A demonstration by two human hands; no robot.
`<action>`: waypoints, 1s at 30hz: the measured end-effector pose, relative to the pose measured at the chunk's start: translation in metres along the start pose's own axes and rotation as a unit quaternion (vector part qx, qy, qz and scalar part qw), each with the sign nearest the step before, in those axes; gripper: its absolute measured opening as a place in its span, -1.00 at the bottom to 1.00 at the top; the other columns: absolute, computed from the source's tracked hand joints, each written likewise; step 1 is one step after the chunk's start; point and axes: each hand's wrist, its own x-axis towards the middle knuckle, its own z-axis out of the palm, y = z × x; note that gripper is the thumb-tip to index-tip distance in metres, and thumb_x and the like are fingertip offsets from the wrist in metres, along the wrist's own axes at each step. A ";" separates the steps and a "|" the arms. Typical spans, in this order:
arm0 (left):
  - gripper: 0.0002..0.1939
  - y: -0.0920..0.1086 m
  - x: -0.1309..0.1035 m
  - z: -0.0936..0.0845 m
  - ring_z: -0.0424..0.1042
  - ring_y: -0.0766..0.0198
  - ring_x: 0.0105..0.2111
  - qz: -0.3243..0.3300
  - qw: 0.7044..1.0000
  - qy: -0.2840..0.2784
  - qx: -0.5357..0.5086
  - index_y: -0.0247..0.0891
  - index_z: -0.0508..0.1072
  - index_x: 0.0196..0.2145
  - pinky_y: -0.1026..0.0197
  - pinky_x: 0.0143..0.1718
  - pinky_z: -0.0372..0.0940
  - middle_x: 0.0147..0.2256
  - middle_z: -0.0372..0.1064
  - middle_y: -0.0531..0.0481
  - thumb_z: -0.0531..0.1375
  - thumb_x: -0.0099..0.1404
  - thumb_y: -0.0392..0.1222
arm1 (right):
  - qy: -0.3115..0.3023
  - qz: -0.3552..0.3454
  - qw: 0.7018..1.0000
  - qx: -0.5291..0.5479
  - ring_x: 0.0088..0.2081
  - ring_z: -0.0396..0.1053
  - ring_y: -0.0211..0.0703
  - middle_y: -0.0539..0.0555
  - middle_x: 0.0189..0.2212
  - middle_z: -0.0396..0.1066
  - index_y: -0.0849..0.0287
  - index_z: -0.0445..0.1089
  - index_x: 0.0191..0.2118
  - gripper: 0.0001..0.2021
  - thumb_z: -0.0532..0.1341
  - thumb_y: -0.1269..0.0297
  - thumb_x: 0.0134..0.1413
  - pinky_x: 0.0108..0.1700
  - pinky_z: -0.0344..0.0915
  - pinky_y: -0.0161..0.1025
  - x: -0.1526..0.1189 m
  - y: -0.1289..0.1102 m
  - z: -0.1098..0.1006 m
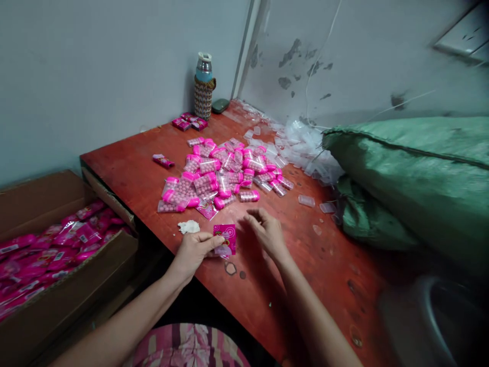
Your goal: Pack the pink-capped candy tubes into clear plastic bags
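Between the thumb and fingers of my left hand point(194, 251) is a small pink printed packet point(229, 234), with a clear plastic part near its lower edge. My right hand point(267, 233) hovers just right of the packet, fingers loosely bent and apart, with nothing visible in them. Beyond both hands lies a heap of clear plastic bottles point(206, 182) with bright pink caps, filled with pink balls. A lump of white paste-like material point(188, 227) sits beside my left hand. Another flat pink printed piece point(208, 210) lies partly under the heap's front edge.
Clear plastic pieces point(301, 148) are piled at the back right, near a large green sack point(412, 168). A flask in a knitted cover point(204, 94) stands at the far corner. Left of the red table point(126, 158), a cardboard box point(103, 272) holds many pink packets.
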 end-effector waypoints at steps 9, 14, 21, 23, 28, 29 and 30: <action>-0.76 0.005 -0.001 -0.006 0.36 0.38 -0.57 -0.031 0.997 0.053 -0.043 -0.40 0.49 -0.58 0.35 -0.52 0.30 -0.59 0.40 -0.02 0.35 -0.11 -0.13 | -0.015 -0.193 0.943 -0.272 0.04 0.20 0.03 0.20 -0.08 0.37 0.20 0.37 -0.17 -0.78 0.05 0.29 0.11 0.08 0.06 0.02 0.061 0.021 0.008; -0.72 0.012 0.001 -0.013 0.36 0.36 -0.57 -0.042 0.992 0.081 -0.083 -0.41 0.48 -0.55 0.33 -0.56 0.31 -0.58 0.40 -0.01 0.37 -0.17 -0.14 | -0.044 -0.193 0.970 -0.140 0.08 0.18 -0.06 0.09 -0.09 0.39 0.13 0.38 -0.25 -0.79 0.03 0.23 0.14 0.13 0.01 -0.01 0.026 0.037 -0.013; -0.73 0.011 0.005 -0.004 0.33 0.41 -0.64 -0.039 0.986 0.092 -0.136 -0.41 0.40 -0.61 0.39 -0.63 0.27 -0.64 0.36 0.03 0.38 -0.18 -0.19 | 0.094 0.042 0.977 -0.188 -0.33 0.40 -0.03 0.25 -0.26 0.43 0.29 0.34 -0.13 -0.52 0.06 -0.04 0.02 -0.31 0.26 -0.16 0.010 0.025 -0.025; -0.76 0.012 0.005 -0.002 0.35 0.39 -0.62 -0.038 0.983 0.094 -0.152 -0.40 0.40 -0.59 0.38 -0.62 0.29 -0.62 0.37 0.02 0.37 -0.13 -0.21 | 0.072 0.059 0.968 -0.234 -0.35 0.39 -0.02 0.24 -0.32 0.44 0.28 0.36 -0.17 -0.51 0.07 -0.07 -0.01 -0.37 0.22 -0.19 0.014 0.020 -0.018; -0.86 0.015 0.008 0.001 0.40 0.35 -0.56 -0.044 0.967 0.111 -0.227 -0.38 0.39 -0.50 0.27 -0.52 0.40 -0.56 0.39 0.02 0.30 -0.01 -0.31 | 0.033 0.092 0.968 -0.232 -0.53 0.33 -0.11 0.10 -0.62 0.38 0.20 0.36 -0.51 -0.68 0.17 0.00 -0.11 -0.54 0.08 -0.30 0.016 0.013 -0.004; -0.88 0.015 0.008 0.002 0.41 0.34 -0.55 -0.043 0.962 0.117 -0.242 -0.37 0.38 -0.49 0.25 -0.51 0.41 -0.55 0.40 0.03 0.29 0.01 -0.33 | 0.028 0.100 0.980 -0.172 -0.58 0.30 -0.16 0.06 -0.65 0.36 0.19 0.33 -0.54 -0.69 0.18 0.01 -0.12 -0.58 0.07 -0.31 0.011 0.012 -0.002; -0.88 0.015 0.010 0.002 0.41 0.33 -0.55 -0.043 0.958 0.123 -0.257 -0.37 0.38 -0.48 0.24 -0.50 0.41 -0.55 0.40 0.03 0.28 0.03 -0.33 | 0.016 0.112 0.990 -0.089 -0.62 0.28 -0.20 0.03 -0.66 0.34 0.18 0.30 -0.53 -0.70 0.18 0.01 -0.11 -0.61 0.07 -0.33 0.005 0.010 0.001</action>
